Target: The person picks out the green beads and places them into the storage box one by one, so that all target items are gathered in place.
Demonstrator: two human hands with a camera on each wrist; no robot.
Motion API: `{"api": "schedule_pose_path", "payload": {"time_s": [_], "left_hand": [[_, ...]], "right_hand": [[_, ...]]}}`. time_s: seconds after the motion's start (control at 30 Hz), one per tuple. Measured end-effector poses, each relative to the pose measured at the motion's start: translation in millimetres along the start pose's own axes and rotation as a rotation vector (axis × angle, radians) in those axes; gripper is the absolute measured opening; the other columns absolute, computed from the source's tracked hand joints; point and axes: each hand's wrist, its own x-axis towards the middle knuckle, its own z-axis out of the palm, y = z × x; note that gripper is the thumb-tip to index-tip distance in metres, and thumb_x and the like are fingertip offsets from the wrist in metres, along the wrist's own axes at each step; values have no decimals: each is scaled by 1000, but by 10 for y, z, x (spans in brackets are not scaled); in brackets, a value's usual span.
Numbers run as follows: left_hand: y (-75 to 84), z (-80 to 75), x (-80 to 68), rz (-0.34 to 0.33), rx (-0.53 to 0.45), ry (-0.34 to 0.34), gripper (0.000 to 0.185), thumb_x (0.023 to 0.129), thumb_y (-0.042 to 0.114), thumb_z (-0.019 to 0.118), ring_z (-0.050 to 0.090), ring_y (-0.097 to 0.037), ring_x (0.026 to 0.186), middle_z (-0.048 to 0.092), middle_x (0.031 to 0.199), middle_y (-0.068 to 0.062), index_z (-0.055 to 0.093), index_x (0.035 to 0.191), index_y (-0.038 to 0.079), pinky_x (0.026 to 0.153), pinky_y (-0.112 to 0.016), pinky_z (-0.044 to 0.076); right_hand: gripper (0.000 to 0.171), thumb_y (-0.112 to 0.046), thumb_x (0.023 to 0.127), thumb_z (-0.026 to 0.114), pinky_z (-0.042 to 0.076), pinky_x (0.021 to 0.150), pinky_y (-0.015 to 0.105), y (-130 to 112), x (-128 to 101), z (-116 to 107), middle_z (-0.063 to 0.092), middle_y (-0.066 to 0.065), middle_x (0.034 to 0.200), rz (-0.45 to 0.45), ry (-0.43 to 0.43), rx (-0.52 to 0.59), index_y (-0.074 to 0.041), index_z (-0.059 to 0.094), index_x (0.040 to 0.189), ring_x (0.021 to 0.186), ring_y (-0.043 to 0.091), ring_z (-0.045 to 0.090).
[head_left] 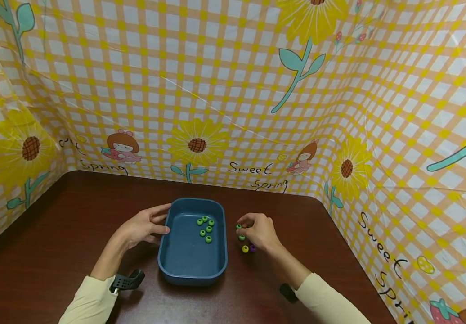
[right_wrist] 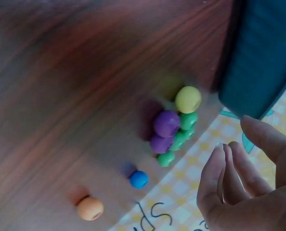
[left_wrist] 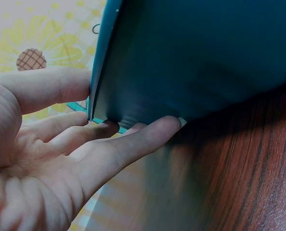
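A blue rectangular tray (head_left: pixel 192 270) with rounded corners stands on the table, and several green beads (head_left: pixel 208 229) lie inside it. My left hand (head_left: pixel 141 227) touches the tray's left wall with extended fingers, thumb near the rim. To the right of the tray, my right hand (head_left: pixel 257 231) hovers by a group of loose beads. In the right wrist view its thumb and fingers stand apart, with nothing between them. That group has a yellow bead (right_wrist: pixel 188 99), two purple beads (right_wrist: pixel 166 123) and several green beads (right_wrist: pixel 178 140). A blue bead (right_wrist: pixel 138 179) and an orange bead (right_wrist: pixel 90 208) lie farther off.
The dark brown wooden table (head_left: pixel 95 207) carries everything. A checked cloth (head_left: pixel 144 90) with sunflowers hangs as walls at the back and both sides. Dark bands (head_left: pixel 127 281) sit on both wrists, beside cream sleeves (head_left: pixel 91 299).
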Motion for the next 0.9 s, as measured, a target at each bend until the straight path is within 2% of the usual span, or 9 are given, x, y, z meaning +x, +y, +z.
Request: {"api": "schedule_pose_path", "payload": {"time_s": [0.17, 0.43, 0.7, 0.9], "left_hand": [[10, 1, 5, -4, 3, 3, 80, 94, -4, 64, 57, -51, 127, 31, 159, -31, 21, 161, 3, 85, -57, 59], [-10, 0, 1, -13, 0, -1, 80, 95, -3, 64, 56, -50, 129, 29, 160, -30, 20, 161, 3, 87, -59, 58], [-9, 3, -6, -7, -3, 2, 80, 95, -4, 64, 55, -52, 129, 28, 160, -31, 20, 161, 2, 86, -59, 58], [-6, 0, 2, 4, -2, -6, 81, 94, -4, 64, 55, -52, 129, 28, 160, -32, 19, 161, 1, 84, -57, 59]], "right_hand": [[20, -11, 82, 82, 56, 67, 34, 87, -17, 4, 76, 4, 88, 29, -11, 1, -8, 78, 102, 78, 17, 70], [20, -11, 80, 83, 51, 59, 29, 222, -20, 61, 74, 3, 81, 65, -22, 12, -9, 78, 99, 67, 11, 64], [19, -13, 79, 84, 54, 65, 33, 256, -27, 107, 76, 3, 83, 59, -17, -35, -11, 79, 97, 79, 17, 68], [19, -11, 78, 84, 55, 66, 33, 261, -27, 133, 76, 3, 80, 38, -18, -59, -10, 80, 97, 77, 18, 69]]}}
